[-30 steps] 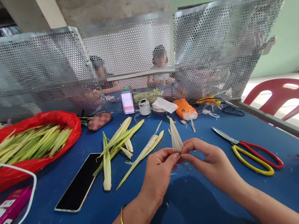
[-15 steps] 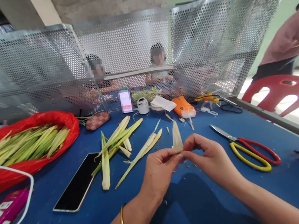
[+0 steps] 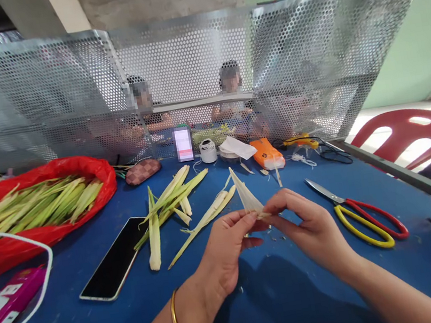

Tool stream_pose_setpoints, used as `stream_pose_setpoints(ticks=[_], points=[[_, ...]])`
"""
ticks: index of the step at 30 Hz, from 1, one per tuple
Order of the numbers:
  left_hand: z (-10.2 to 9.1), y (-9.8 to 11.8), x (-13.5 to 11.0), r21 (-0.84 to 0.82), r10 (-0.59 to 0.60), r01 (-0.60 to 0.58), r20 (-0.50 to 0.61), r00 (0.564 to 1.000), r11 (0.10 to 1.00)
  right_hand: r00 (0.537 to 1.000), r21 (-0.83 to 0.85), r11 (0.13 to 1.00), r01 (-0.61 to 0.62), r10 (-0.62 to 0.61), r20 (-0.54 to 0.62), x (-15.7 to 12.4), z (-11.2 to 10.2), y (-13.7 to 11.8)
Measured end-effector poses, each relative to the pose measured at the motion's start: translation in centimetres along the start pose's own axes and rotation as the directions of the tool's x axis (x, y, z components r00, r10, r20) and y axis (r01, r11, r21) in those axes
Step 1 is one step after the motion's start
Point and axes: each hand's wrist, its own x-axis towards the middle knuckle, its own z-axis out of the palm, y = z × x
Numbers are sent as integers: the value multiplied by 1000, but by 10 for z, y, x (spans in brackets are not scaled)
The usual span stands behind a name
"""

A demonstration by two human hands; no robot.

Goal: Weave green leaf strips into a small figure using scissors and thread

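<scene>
A pale, pointed piece of corn husk [image 3: 246, 194] rises from between my two hands, its tip leaning to the left. My left hand [image 3: 231, 243] pinches its lower end between thumb and forefinger. Close beside it, my right hand [image 3: 303, 218] grips the same base with thumb and fingertips. Part of the husk is hidden by the fingers. To the left lie more green and cream husk strips [image 3: 166, 209] and a split pale strip [image 3: 208, 217]. Scissors [image 3: 364, 220] with one red and one yellow handle lie to the right, blades partly crossed.
A red plastic bag [image 3: 99, 171] full of husks stands at the left, near a dark-screened phone [image 3: 112, 260]. A thread spool [image 3: 208, 153], an orange tissue pack [image 3: 268, 153] and a lit phone [image 3: 183, 144] line the back, before a perforated metal screen [image 3: 191, 52]. Two people sit beyond.
The husk's tip has swung from upright to leaning left, and my fingers have shifted on its base. The person standing at the right has mostly left view.
</scene>
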Motion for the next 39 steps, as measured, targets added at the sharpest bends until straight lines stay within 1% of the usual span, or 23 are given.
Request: stream_pose_setpoints(ticks=[5, 8, 12, 16, 18, 21, 26, 28, 32, 34, 36, 38, 39], points=[[0, 0, 0, 19, 2, -2, 10, 1000, 1000, 993, -70, 991, 117, -119, -21, -1, -2, 3], [-1, 0, 0, 36, -7, 6, 20, 1000, 999, 986, -126, 978, 164, -165, -4, -2, -3, 5], [-1, 0, 0, 19, 15, -16, 23, 1000, 1000, 991, -159, 978, 135, -134, 21, -2, -4, 7], [0, 1, -1, 24, 76, -77, 27, 997, 997, 996, -138, 987, 89, -86, 22, -1, -4, 4], [0, 2, -1, 61, 98, -99, 22, 995, 993, 996, -105, 991, 85, -81, 43, -1, -3, 2], [1, 2, -2, 133, 101, -97, -18, 995, 986, 995, -64, 995, 80, -76, 61, -1, -2, 0], [2, 1, -2, 180, 125, -119, -23, 992, 976, 998, -78, 996, 51, -48, 44, -1, 0, 2], [1, 1, -2, 143, 120, -114, -33, 992, 983, 998, -74, 996, 55, -52, 41, -2, -1, 2], [-1, -2, 0, 35, 57, -56, -52, 997, 998, 998, -85, 995, 60, -60, 12, -3, 0, -1], [0, -3, 1, 21, 63, -61, -83, 995, 998, 1000, -90, 996, 14, -16, -19, -4, 3, -1], [2, -4, 0, 11, 71, -70, -125, 990, 997, 993, -83, 992, -91, 84, -86, -5, 9, 0], [5, -5, -1, -1, 59, -60, -154, 986, 998, 969, -30, 977, -212, 206, -138, -6, 14, 2], [6, -6, -1, -5, 50, -52, -162, 985, 999, 954, 19, 964, -264, 264, -140, -6, 16, 3]])
